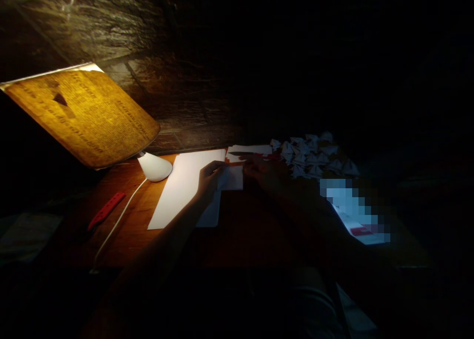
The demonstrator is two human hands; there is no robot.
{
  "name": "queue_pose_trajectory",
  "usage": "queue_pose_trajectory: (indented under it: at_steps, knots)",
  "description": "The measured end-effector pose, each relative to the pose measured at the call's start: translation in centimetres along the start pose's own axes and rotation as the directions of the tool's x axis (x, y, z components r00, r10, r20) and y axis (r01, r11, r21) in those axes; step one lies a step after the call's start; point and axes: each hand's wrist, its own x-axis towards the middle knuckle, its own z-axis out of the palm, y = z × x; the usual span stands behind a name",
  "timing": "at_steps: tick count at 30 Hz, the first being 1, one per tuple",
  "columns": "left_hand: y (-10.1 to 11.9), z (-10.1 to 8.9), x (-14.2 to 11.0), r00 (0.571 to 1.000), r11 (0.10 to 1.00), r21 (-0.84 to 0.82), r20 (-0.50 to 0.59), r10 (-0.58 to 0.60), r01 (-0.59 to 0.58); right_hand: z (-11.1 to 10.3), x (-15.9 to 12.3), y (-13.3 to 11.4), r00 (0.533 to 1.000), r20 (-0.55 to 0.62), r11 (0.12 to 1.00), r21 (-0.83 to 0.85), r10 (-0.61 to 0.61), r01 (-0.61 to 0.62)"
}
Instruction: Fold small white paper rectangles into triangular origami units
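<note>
My left hand point(210, 177) grips a small white piece of paper point(234, 178) by its left side, above the edge of a stack of larger white sheets point(185, 190). At the paper's upper right edge, my right hand point(261, 173) has its fingers curled in against it; deep shadow hides much of this hand. Just beyond the hands lie scissors point(240, 154) with a dark blade and red handles, on top of some smaller white papers point(254, 149). Many folded white paper pieces point(314, 156) are heaped at the back right.
A lit lamp with a printed shade point(85, 116) and white base point(155, 167) stands at the left; its white cord point(118, 224) runs over the front edge. A red-handled tool point(106, 210) lies on the wooden table point(129, 200). A glowing, partly pixelated screen point(355, 218) is at right.
</note>
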Motion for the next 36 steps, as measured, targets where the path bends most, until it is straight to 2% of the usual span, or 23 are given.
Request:
queue_pose_trajectory:
  at_steps: [3, 9, 11, 14, 16, 18, 25, 30, 36]
  knots:
    - [-0.2, -0.1, 0.2, 0.999, 0.999, 0.028, 0.014, 0.043, -0.044, 0.0, -0.2, 0.0, 1.000, 0.021, 0.998, -0.059, -0.003, 0.004]
    - [-0.2, -0.3, 0.1, 0.997, 0.993, -0.102, 0.068, -0.045, 0.051, 0.0, -0.3, 0.1, 1.000, 0.028, 0.978, -0.210, 0.005, 0.001]
    - [-0.1, -0.3, 0.2, 0.992, 0.979, -0.192, 0.115, -0.050, 0.072, -0.2, -0.1, 0.3, 1.000, -0.013, 0.981, -0.196, -0.012, 0.009]
    - [-0.3, -0.3, 0.3, 0.980, 0.952, -0.300, 0.199, -0.002, 0.063, -0.6, 0.3, 0.9, 0.989, -0.150, 0.993, -0.118, 0.013, -0.031]
    - [-0.5, -0.3, 0.2, 0.969, 0.945, -0.321, 0.246, 0.018, 0.064, -0.7, 0.5, 1.3, 0.972, -0.228, 0.996, -0.046, 0.063, -0.076]
    - [-0.7, -0.3, 0.2, 0.967, 0.949, -0.309, 0.254, 0.024, 0.058, -0.8, 0.5, 1.5, 0.962, -0.249, 0.994, 0.013, 0.108, -0.108]
    - [-1.5, -0.3, 0.4, 0.972, 0.967, -0.254, 0.228, 0.059, 0.001, -0.7, 0.1, 0.9, 0.968, -0.187, 0.986, -0.004, 0.165, -0.168]
    - [-1.1, -0.3, 0.3, 0.975, 0.975, -0.221, 0.215, 0.055, -0.006, -0.1, 0.0, 0.8, 0.990, -0.071, 0.992, 0.010, 0.123, -0.122]
    - [-0.8, -0.2, 0.2, 0.981, 0.972, -0.235, 0.189, 0.043, 0.003, 0.1, -0.6, 0.4, 0.994, 0.054, 0.995, 0.022, 0.099, -0.100]
